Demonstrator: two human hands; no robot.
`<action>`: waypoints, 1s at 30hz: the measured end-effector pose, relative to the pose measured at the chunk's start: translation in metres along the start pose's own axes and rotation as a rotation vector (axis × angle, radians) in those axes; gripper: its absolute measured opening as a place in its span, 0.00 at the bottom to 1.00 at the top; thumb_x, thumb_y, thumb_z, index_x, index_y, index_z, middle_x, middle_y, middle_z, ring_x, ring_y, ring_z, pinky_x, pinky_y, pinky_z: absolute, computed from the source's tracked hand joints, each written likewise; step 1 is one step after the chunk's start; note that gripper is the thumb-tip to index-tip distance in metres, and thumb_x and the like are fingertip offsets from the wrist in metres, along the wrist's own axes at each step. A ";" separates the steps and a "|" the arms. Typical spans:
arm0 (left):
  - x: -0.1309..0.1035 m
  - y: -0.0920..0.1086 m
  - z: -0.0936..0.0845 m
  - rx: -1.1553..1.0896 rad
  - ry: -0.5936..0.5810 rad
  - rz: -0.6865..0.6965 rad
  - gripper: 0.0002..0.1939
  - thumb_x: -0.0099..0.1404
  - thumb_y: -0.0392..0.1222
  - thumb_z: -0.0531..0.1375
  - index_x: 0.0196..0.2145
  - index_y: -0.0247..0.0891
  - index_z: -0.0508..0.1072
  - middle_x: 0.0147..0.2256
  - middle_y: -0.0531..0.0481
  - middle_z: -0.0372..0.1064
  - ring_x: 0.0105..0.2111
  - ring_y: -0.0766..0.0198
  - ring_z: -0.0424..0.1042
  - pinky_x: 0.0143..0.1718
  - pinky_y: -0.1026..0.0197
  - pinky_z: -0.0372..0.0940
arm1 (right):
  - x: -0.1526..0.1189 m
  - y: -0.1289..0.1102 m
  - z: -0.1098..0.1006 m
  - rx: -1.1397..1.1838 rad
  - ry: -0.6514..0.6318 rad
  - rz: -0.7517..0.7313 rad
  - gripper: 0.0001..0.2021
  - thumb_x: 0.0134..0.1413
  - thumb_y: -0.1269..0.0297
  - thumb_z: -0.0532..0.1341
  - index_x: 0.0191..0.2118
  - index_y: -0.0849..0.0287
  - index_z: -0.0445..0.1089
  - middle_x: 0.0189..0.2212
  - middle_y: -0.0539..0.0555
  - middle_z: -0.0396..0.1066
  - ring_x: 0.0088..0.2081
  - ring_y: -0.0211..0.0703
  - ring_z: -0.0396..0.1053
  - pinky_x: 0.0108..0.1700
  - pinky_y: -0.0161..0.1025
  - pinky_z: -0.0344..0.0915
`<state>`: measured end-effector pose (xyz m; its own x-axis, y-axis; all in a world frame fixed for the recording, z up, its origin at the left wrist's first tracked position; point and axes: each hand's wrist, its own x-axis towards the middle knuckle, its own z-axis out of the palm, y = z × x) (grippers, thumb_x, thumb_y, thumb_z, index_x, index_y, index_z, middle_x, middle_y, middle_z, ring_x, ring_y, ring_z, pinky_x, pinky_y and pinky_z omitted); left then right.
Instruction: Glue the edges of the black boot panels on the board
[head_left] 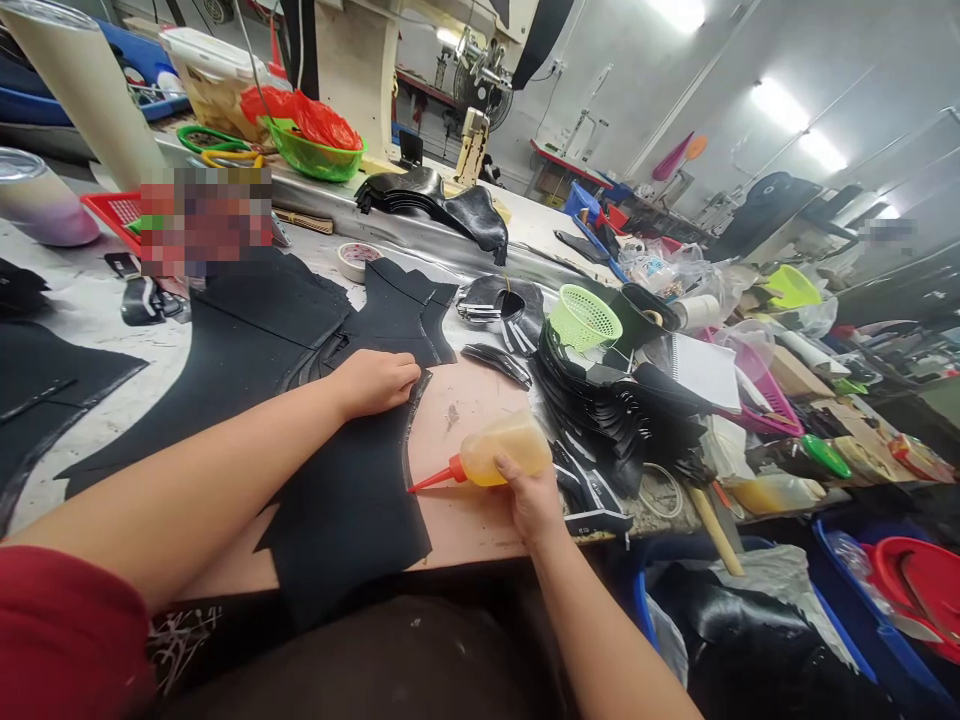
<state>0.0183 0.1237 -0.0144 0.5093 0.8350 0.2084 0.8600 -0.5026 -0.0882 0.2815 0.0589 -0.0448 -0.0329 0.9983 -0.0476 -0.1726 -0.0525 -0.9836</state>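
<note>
My right hand (534,490) grips a squeeze glue bottle (517,448) with yellowish liquid inside. The bottle is tilted, and its red nozzle (439,476) points left, with the tip at the curved edge of a black material piece (345,510). A shiny strip runs along that edge. My left hand (382,382) is closed at the upper part of the same piece, its fingers curled at the edge; the fingertips are partly hidden. Under the piece lies a pinkish board (480,385). More black pieces (262,310) overlap beyond my left forearm.
Stacked black parts (600,400) and a light green basket (585,318) stand to the right. A tape roll (358,262) lies behind the pieces. Farther back are a green bowl (315,150) and a sewing machine (352,70). Blue bins (840,625) stand below the table's right side.
</note>
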 end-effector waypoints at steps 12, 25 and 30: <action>0.001 0.000 0.001 0.014 0.004 -0.011 0.11 0.62 0.37 0.49 0.31 0.38 0.71 0.33 0.50 0.70 0.31 0.65 0.69 0.23 0.63 0.53 | -0.015 -0.006 -0.014 -0.002 0.005 0.033 0.20 0.33 0.55 0.73 0.33 0.60 0.73 0.28 0.53 0.74 0.34 0.48 0.72 0.42 0.47 0.72; 0.002 0.000 0.001 -0.015 0.023 -0.016 0.10 0.61 0.36 0.50 0.30 0.37 0.70 0.34 0.51 0.71 0.31 0.64 0.71 0.23 0.63 0.52 | -0.031 -0.005 -0.035 -0.007 -0.025 0.079 0.21 0.32 0.55 0.74 0.33 0.60 0.74 0.28 0.54 0.74 0.31 0.46 0.71 0.37 0.43 0.72; 0.002 -0.002 0.001 -0.046 0.042 -0.028 0.10 0.61 0.37 0.50 0.30 0.37 0.71 0.35 0.50 0.72 0.30 0.63 0.71 0.24 0.63 0.52 | -0.032 -0.008 -0.039 0.001 -0.046 0.119 0.21 0.29 0.54 0.75 0.31 0.61 0.74 0.27 0.54 0.74 0.31 0.46 0.71 0.36 0.41 0.72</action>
<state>0.0180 0.1270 -0.0149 0.4822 0.8392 0.2514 0.8713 -0.4894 -0.0372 0.3226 0.0284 -0.0423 -0.0982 0.9830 -0.1554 -0.1660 -0.1702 -0.9713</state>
